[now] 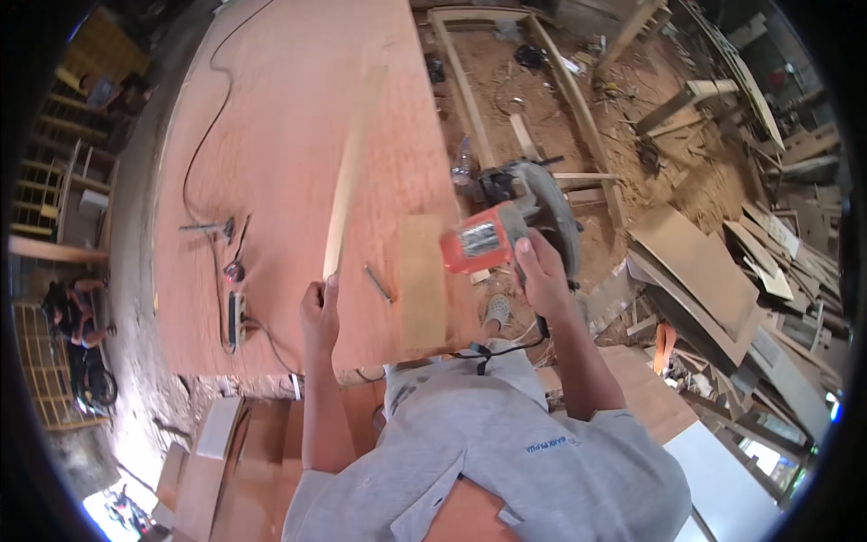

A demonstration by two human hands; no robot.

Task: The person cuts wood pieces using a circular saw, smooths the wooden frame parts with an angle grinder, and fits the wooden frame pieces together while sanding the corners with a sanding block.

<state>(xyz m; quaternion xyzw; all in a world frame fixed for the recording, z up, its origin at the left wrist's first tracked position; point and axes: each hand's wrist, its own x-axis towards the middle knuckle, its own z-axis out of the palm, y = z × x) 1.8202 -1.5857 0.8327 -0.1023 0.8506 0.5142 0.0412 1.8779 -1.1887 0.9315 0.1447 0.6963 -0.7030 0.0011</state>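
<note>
My left hand (319, 307) is closed around the near end of a long, narrow wooden strip (349, 172), which points away over a large plywood sheet (271, 117). In my right hand (540, 271) is an orange and black circular saw (479, 239), gripped by its handle. Its round guard faces right, past the sheet's right edge. Between my hands a short flat board (423, 280) lies on the plywood, with a small metal tool (377, 284) beside it, perhaps a chisel or nail. The saw's blade itself cannot be made out.
A hammer (208, 226), a power strip (237, 321) and a dark cord (187, 172) lie on the plywood's left side. Beyond its right edge are a wooden frame (569, 86) and a plastic bottle (462, 161). Scrap boards (700, 275) are piled at right. People sit far left.
</note>
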